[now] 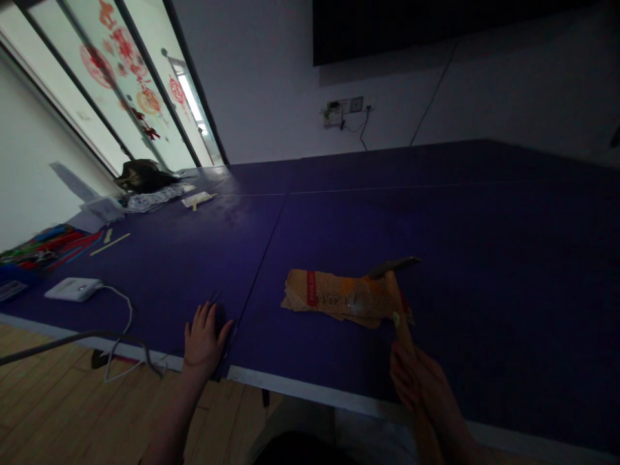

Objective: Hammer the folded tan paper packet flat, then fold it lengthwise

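Observation:
My right hand [414,378] is wrapped around the wooden handle of a hammer [402,316], whose dark metal head is over the right end of a flattened piece of brown cardboard [334,297]. The cardboard has a red printed label and an orange patch, and several thin dark marks run across its middle; I cannot tell what they are. My left hand [202,342] lies flat on the purple table [349,226] near its front edge, fingers apart. A few thin, nail-like slivers [214,297] lie just beyond its fingertips.
A white charger-like box [73,289] with a cable lies at the left. Behind it are colourful tools [53,248], yellowish strips [110,244], a crumpled plastic bag [157,197] and a dark bag [143,175]. A grey cable [72,339] crosses the front left edge.

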A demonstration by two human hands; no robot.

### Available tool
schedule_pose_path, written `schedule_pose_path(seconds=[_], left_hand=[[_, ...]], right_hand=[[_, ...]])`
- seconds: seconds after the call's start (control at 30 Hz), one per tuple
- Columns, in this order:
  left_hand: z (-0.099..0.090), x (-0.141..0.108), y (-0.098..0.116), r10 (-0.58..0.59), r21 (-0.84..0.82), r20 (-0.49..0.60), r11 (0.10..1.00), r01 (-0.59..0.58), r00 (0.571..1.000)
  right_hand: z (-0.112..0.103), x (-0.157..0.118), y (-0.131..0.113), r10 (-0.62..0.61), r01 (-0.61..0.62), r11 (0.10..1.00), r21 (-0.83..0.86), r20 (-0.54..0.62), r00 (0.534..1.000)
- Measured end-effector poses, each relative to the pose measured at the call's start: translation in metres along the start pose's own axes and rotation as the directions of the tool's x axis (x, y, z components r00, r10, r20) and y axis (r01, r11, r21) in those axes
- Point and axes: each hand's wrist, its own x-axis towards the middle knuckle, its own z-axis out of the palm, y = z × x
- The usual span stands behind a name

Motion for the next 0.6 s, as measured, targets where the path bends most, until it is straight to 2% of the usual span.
schedule_pose_path(seconds=[0.17, 0.33, 0.5, 0.6], left_hand=[[0.000, 0.001, -0.001, 0.042, -0.049, 0.016, 0.998, -0.042, 0.999], [0.003, 0.002, -0.005, 0.044, -0.105, -0.086, 0.993, -0.053, 0.995], [0.005, 0.003, -0.009, 0.136, -0.093, 0.016, 0.987, -0.134, 0.991], [0.006, 0.005, -0.013, 0.205, -0.114, 0.030, 0.973, -0.200, 0.978]], right_hand=[[-0.001, 0.001, 0.000, 0.002, -0.002, 1.000, -0.004, 0.007, 1.000], [0.002, 0.001, 0.000, -0.025, 0.025, 1.000, -0.012, 0.009, 1.000], [0.002, 0.004, 0.001, -0.038, 0.038, 0.999, -0.012, 0.000, 0.999], [0.002, 0.006, 0.003, -0.048, 0.048, 0.999, -0.003, 0.012, 0.999]])
